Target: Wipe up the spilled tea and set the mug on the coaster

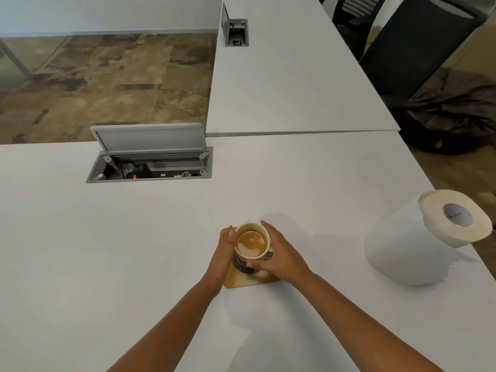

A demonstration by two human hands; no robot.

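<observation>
Both hands, left hand [224, 253] and right hand [279, 257], cup the mug [252, 247] on the coaster [241, 281] near the table's [107, 251] front edge; no spill shows, so the task seems nearly finished.

An office: white desks [281, 84] with cable boxes [150, 163], mesh chair [418, 44].

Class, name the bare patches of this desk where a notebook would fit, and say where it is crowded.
Free: the wide stretch left of the mug, below the open cable box; also between mug and paper towel roll. Crowded: around the coaster, where both hands cup the mug.
</observation>
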